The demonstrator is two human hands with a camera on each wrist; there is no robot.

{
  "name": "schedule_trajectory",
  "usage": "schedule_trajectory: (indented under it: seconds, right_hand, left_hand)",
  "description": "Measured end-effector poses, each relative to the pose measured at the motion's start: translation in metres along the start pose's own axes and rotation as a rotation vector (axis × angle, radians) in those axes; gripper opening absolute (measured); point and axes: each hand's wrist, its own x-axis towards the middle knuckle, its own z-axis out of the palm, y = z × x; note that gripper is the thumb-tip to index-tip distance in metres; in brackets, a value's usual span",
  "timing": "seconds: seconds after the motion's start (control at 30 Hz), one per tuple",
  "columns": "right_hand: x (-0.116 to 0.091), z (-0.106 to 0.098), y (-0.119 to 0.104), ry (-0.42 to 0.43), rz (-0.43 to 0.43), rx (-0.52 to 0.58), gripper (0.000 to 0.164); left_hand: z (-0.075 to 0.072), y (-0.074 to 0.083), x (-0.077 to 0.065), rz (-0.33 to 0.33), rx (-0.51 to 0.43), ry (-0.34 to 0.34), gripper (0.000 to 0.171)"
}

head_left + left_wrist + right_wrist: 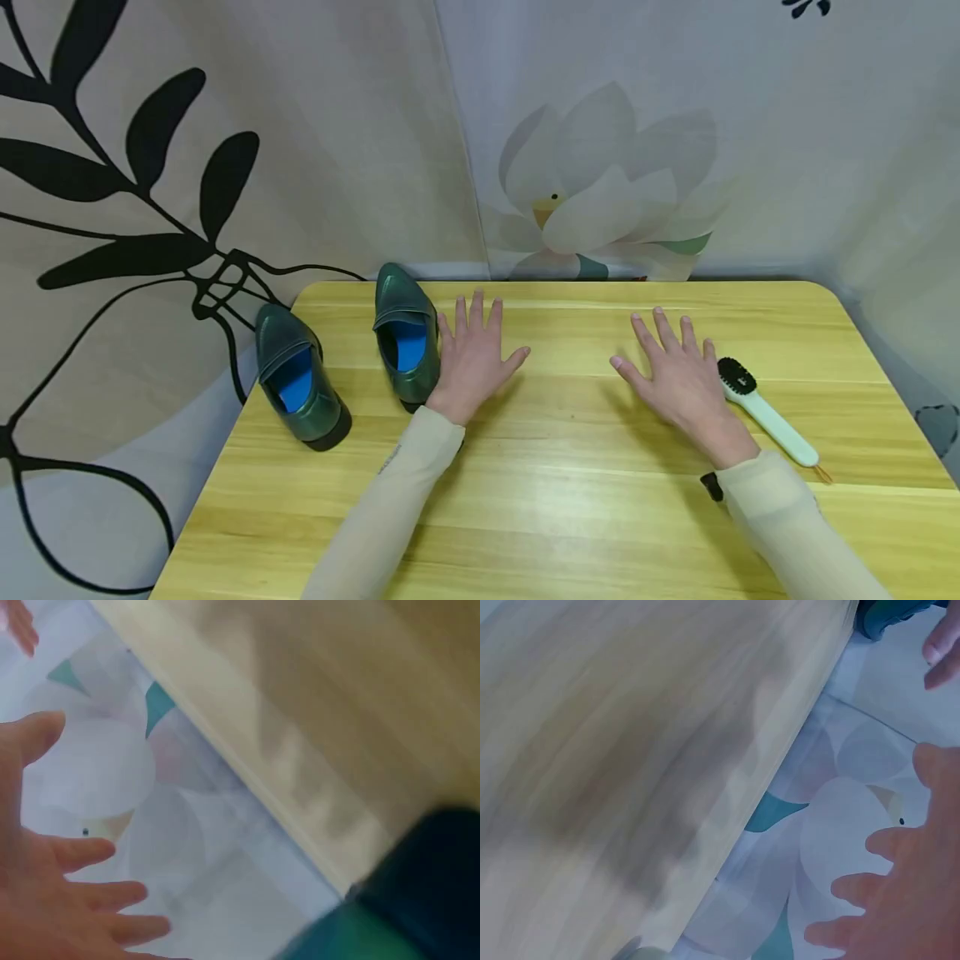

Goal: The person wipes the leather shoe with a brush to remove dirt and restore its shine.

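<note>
Both hands hover palm down over a wooden table, fingers spread, holding nothing. In the head view my left hand (474,362) is beside a dark green loafer (408,333) with a blue insole, overlapping its right edge. A matching loafer (300,379) stands farther left at the table's edge. My right hand (678,379) is just left of a pale mint hairbrush (776,427) with black bristles facing up. In the left wrist view the left hand (67,892) shows splayed fingers, with a dark green shoe (420,892) at lower right. The right wrist view shows the right hand (907,877) likewise spread.
The light wooden table (570,500) has rounded back corners. Behind it hangs a pale curtain (360,142) printed with black leaves and a white flower. A small orange cord (822,474) hangs from the hairbrush's handle end.
</note>
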Motion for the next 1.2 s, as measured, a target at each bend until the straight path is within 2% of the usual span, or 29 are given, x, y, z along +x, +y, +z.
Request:
schedule_trajectory:
  seconds: [0.17,0.27,0.37,0.5,0.63,0.83,0.97,1.1,1.2]
  right_hand:
    - [-0.002,0.0,-0.01,-0.003,-0.019,0.02,0.087]
    - [-0.004,0.002,-0.015,0.001,-0.03,0.025,0.087]
    - [-0.005,0.004,-0.021,0.007,-0.041,0.032,0.087]
    - [-0.005,0.009,-0.026,0.017,-0.053,0.028,0.087]
    - [-0.004,0.013,-0.029,0.017,-0.054,0.017,0.086]
    - [-0.005,0.016,-0.031,0.015,-0.058,0.018,0.085]
    - [-0.004,0.016,-0.031,0.017,-0.06,0.023,0.084]
    - [-0.004,0.017,-0.03,0.016,-0.061,0.034,0.084]
    - [-0.004,0.017,-0.029,0.014,-0.063,0.04,0.084]
  left_hand:
    - [-0.014,-0.02,-0.002,-0.036,-0.023,0.093,0.084]
    - [-0.022,-0.035,-0.005,-0.086,-0.036,0.1,0.089]
    - [-0.028,-0.053,-0.01,-0.174,-0.074,0.081,0.097]
    - [-0.033,-0.076,-0.016,-0.317,-0.17,0.021,0.108]
    - [-0.034,-0.09,-0.02,-0.412,-0.26,-0.096,0.118]
    - [-0.035,-0.098,-0.021,-0.463,-0.36,-0.284,0.128]
    - [-0.04,-0.101,-0.02,-0.484,-0.418,-0.367,0.126]
    - [-0.042,-0.106,-0.019,-0.49,-0.45,-0.39,0.116]
    - [-0.041,-0.113,-0.02,-0.493,-0.468,-0.369,0.108]
